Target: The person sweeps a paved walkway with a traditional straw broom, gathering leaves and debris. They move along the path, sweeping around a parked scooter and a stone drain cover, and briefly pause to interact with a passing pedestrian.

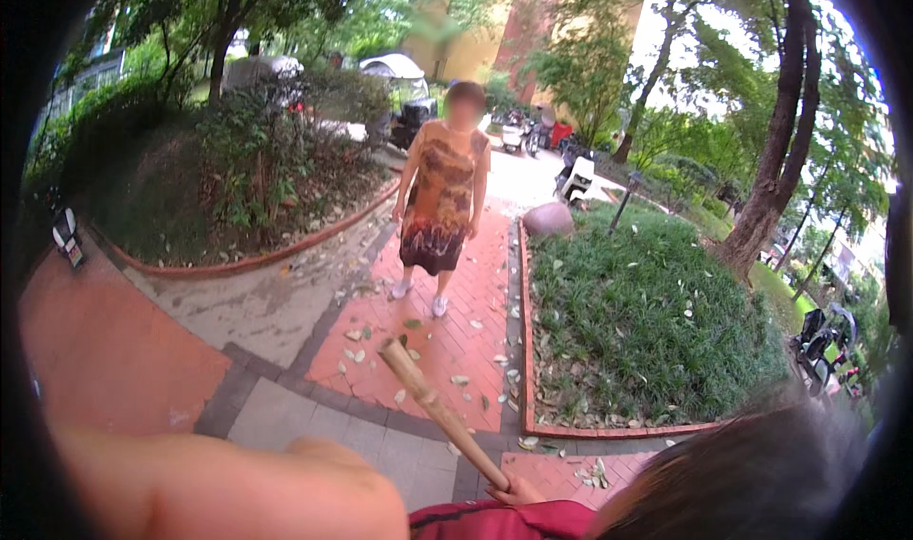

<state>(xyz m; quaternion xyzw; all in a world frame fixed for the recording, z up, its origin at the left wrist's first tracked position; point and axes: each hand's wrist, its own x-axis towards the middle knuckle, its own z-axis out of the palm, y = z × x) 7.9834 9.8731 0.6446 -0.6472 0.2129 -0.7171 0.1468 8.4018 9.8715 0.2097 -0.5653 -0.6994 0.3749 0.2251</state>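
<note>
Very close to the camera, my left hand (285, 486) fills the lower left, blurred and cut off by the picture's edge; whether it holds anything cannot be seen. At the bottom centre, what appears to be my right hand (517, 493) is closed around the lower end of a bamboo pole (456, 429). The pole slants up and to the left over the paving, its cut end pointing towards a standing person. Magenta cloth (499, 522) lies just below the right hand. Dark hair (720, 468) covers the lower right corner; whose it is cannot be told.
A person (446, 190) in a patterned orange and brown dress stands facing me on the red brick path (463, 340). A red kerb (528, 354) edges a planted bed with a boulder (548, 219) and a tree trunk (763, 190). Shrubs (250, 176) grow on the left; parked scooters (576, 176) stand beyond.
</note>
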